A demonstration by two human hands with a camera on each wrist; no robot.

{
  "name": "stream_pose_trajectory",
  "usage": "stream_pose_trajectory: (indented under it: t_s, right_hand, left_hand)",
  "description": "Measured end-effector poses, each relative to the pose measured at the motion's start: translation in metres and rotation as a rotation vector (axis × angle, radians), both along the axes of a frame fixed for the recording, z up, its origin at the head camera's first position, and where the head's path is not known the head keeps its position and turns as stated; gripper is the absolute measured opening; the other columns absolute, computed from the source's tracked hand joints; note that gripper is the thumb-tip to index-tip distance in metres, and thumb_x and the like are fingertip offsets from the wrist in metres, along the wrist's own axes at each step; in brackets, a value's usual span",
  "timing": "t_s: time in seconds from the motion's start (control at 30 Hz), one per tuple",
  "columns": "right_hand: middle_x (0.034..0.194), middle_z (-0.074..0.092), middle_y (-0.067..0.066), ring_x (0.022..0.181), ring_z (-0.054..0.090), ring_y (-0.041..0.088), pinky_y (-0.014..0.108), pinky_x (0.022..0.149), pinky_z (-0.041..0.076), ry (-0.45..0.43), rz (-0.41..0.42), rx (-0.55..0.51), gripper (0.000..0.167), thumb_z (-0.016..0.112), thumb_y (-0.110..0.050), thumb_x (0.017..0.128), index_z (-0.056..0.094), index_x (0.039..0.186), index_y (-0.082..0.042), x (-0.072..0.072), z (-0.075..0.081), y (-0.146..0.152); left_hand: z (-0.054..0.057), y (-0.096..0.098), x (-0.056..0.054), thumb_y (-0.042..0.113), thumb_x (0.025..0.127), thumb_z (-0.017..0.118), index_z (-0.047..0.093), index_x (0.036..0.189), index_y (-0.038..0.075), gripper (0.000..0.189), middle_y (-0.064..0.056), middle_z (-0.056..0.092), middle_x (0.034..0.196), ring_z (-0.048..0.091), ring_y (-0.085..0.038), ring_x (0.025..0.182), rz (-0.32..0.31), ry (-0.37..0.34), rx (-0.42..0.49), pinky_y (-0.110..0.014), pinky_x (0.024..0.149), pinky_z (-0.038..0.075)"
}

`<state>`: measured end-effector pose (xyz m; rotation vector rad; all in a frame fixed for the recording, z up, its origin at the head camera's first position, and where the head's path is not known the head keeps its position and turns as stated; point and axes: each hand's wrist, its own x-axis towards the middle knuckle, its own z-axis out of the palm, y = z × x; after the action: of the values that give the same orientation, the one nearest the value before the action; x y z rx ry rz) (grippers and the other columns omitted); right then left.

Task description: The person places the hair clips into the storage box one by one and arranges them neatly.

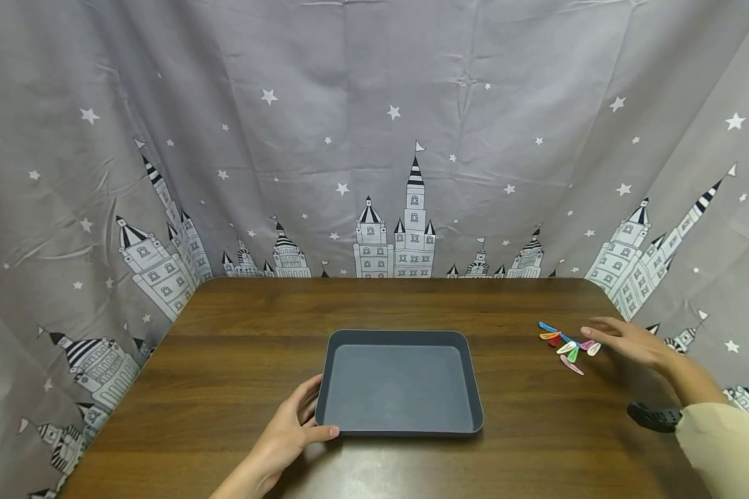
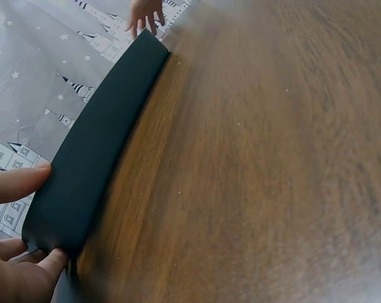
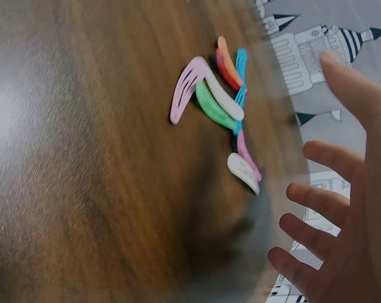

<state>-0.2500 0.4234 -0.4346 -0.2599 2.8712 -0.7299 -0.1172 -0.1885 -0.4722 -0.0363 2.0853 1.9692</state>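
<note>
A dark grey rectangular tray point(image 1: 402, 388) lies in front of me with nothing in it. My left hand point(image 1: 281, 431) grips its near left corner, thumb at the front rim and fingers along the side. In the left wrist view, thumb and fingers hold the corner of the tray's long wall point(image 2: 93, 148). Far to the right, several snap hair clips point(image 1: 568, 350) lie in a loose cluster; pink point(image 3: 184, 88), green point(image 3: 211, 107), blue, white, orange and red ones show. My right hand point(image 1: 630, 344) hovers just right of them, fingers spread and holding nothing.
The wooden table point(image 1: 243, 346) carries the tray and the clips. Behind it hangs a grey curtain point(image 1: 324, 138) printed with castles and stars, close along the back and both sides. A black strap point(image 1: 654, 418) sticks out by the right wrist.
</note>
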Motion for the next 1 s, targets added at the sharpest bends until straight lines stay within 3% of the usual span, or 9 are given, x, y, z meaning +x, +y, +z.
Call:
stream_pose_trajectory:
  t_s: [0.2,0.57,0.77,1.0]
  right_hand:
    - [0.127,0.06,0.038,0.117,0.055,0.06,0.072,0.091,0.046,0.06,0.022,0.063,0.068,0.058,-0.044,0.102,0.051,0.139,0.013,0.002,-0.012,0.01]
    - [0.112,0.07,0.026,0.103,0.065,0.047,0.058,0.083,0.053,0.192,0.076,0.098,0.05,0.079,-0.029,0.088,0.067,0.122,0.006,0.002,-0.03,0.019]
    - [0.104,0.072,0.02,0.096,0.067,0.043,0.054,0.076,0.054,0.276,0.095,0.116,0.039,0.083,-0.021,0.083,0.071,0.111,0.003,-0.001,-0.038,0.021]
    - [0.095,0.071,0.017,0.088,0.067,0.037,0.053,0.071,0.053,0.31,0.084,0.113,0.026,0.083,-0.013,0.081,0.071,0.1,-0.001,-0.002,-0.041,0.019]
  left_hand:
    - [-0.001,0.001,0.001,-0.002,0.081,0.085,0.03,0.16,0.005,0.097,-0.026,0.032,0.161,0.035,-0.043,0.146,0.011,-0.002,0.001,-0.053,0.118,0.034]
    - [0.0,0.0,0.0,-0.002,0.08,0.084,0.031,0.159,0.005,0.095,-0.026,0.037,0.159,0.036,-0.042,0.146,0.005,0.005,0.019,-0.052,0.118,0.034]
    - [0.0,0.0,0.0,-0.002,0.08,0.085,0.031,0.159,0.004,0.095,-0.026,0.035,0.16,0.037,-0.042,0.145,0.009,0.003,0.011,-0.052,0.118,0.035]
    - [-0.001,0.0,0.0,-0.001,0.08,0.085,0.033,0.158,0.004,0.094,-0.026,0.036,0.16,0.037,-0.041,0.146,0.013,0.007,0.012,-0.052,0.119,0.034]
